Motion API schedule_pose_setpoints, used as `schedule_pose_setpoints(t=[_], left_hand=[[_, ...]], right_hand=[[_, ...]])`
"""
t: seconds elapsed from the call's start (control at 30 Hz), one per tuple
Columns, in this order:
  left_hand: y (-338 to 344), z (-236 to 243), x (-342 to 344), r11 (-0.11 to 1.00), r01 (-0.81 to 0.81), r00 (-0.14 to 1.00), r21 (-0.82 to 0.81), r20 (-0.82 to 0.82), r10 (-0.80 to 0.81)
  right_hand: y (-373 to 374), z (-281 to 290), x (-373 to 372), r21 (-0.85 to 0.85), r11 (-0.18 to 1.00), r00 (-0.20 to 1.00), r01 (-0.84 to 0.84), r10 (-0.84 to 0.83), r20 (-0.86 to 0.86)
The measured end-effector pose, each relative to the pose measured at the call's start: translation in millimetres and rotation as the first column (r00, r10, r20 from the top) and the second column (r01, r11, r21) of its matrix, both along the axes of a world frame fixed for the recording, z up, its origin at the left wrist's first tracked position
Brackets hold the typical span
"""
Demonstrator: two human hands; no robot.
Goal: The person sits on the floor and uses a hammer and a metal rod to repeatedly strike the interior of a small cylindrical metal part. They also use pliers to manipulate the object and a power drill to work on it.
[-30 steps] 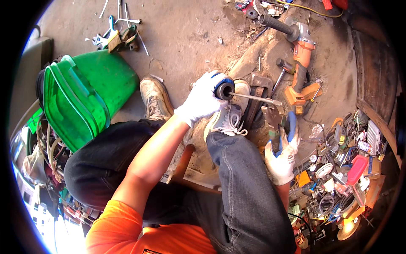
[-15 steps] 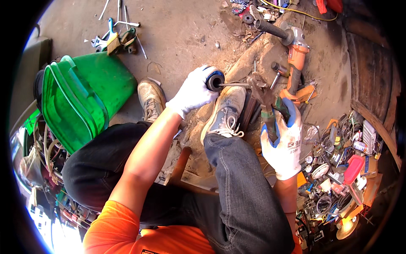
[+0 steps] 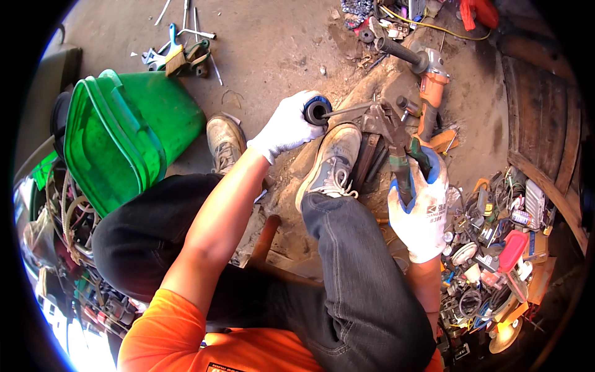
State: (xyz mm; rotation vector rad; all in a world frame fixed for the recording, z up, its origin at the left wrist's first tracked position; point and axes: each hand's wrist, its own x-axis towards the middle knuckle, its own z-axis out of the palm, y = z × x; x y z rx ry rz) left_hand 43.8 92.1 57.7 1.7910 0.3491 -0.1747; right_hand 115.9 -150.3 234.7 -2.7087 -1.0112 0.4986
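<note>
My left hand [image 3: 290, 126], in a white and blue work glove, is closed around a dark round bushing [image 3: 310, 113] with its open end facing up. My right hand [image 3: 424, 214], in the same kind of glove, grips the handles of pliers [image 3: 396, 162], which are worn metal with green grips. Held in the jaws is a thin metal rod [image 3: 349, 110]. It points left, its tip at the mouth of the bushing; how deep it reaches I cannot tell. Below the rod is my shoe [image 3: 338, 146].
An orange angle grinder [image 3: 432, 87] lies at the right, a hammer-like tool [image 3: 406, 105] beside it. On the left a green bucket [image 3: 180, 102] rests on its side, with a brush [image 3: 175, 62] and rods beyond it. Piled parts [image 3: 477, 273] fill the lower right.
The rod now slants upward toward the pliers, where before it lay nearly level. My right hand and the pliers have shifted slightly right. The bushing stays in my left hand.
</note>
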Motion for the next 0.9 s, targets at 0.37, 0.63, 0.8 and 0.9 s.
schedule_pose_setpoints(t=[0.37,0.63,0.8,0.9], left_hand=[[3,33,5,1.0,-0.01,0.998,-0.019,0.061,0.011],[9,49,9,0.999,-0.006,0.995,-0.039,0.101,0.01],[10,65,15,0.997,-0.028,0.989,-0.075,0.146,0.039],[2,79,18,0.986,-0.121,0.973,-0.117,0.182,0.141]], right_hand=[[10,22,-6,0.049,0.999,0.997,-0.018,0.014,0.079],[22,51,-1,-0.018,0.998,0.989,-0.062,0.064,0.131],[32,82,7,0.036,0.992,0.971,-0.12,0.109,0.213],[37,104,11,0.009,0.978,0.926,-0.207,0.193,0.326]])
